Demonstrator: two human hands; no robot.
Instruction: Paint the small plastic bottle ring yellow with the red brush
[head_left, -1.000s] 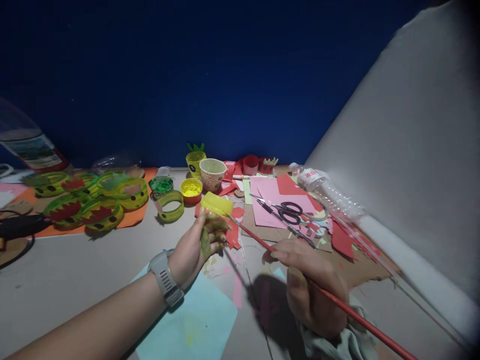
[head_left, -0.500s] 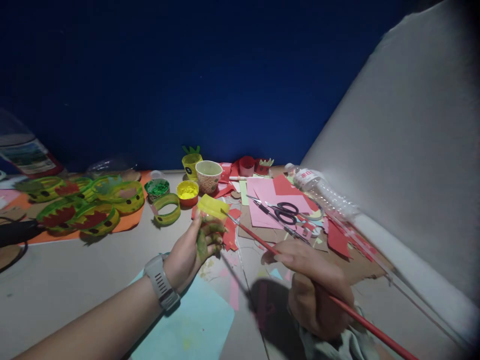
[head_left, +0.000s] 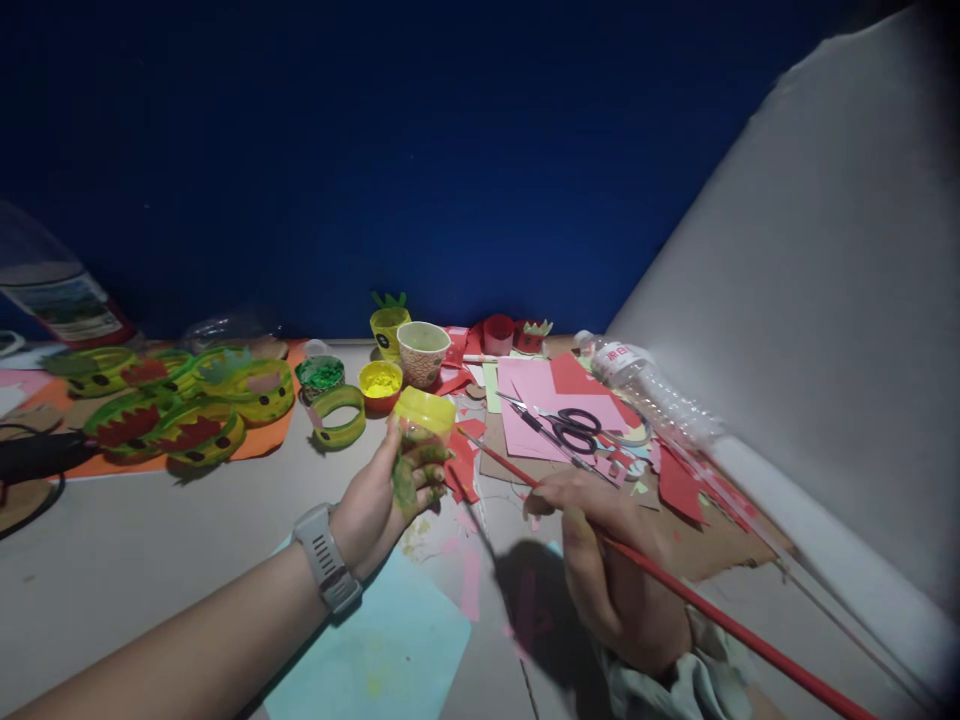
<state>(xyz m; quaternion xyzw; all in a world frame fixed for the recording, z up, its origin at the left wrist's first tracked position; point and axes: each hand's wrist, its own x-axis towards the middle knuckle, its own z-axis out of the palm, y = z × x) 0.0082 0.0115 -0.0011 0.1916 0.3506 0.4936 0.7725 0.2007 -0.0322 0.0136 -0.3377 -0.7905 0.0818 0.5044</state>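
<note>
My left hand (head_left: pixel 397 480), its fingers smeared with green paint, grips a piece of clear plastic (head_left: pixel 424 411) whose upper part is painted yellow. My right hand (head_left: pixel 611 560) pinches a long red paintbrush (head_left: pixel 510 468); the brush tip is just right of the plastic piece and looks apart from it. Behind the left hand stand a tub of yellow paint (head_left: pixel 380 382), a tub of green paint (head_left: pixel 320 374) and a patterned paper cup (head_left: pixel 422 354). A green-yellow painted ring (head_left: pixel 339 417) lies left of the yellow tub.
Several painted rings (head_left: pixel 202 437) rest on orange paper (head_left: pixel 279 440) at left. Scissors (head_left: pixel 574 430) and a craft knife (head_left: pixel 544 430) lie on pink paper (head_left: pixel 517 440). Further right is a clear bottle (head_left: pixel 652 385). Light blue paper (head_left: pixel 397 640) lies beneath my hands. A blue panel (head_left: pixel 450 170) rises behind.
The brush tip has moved off the yellow plastic, slightly right and down, along with my right hand. My left hand keeps its hold, and the view has shifted a little.
</note>
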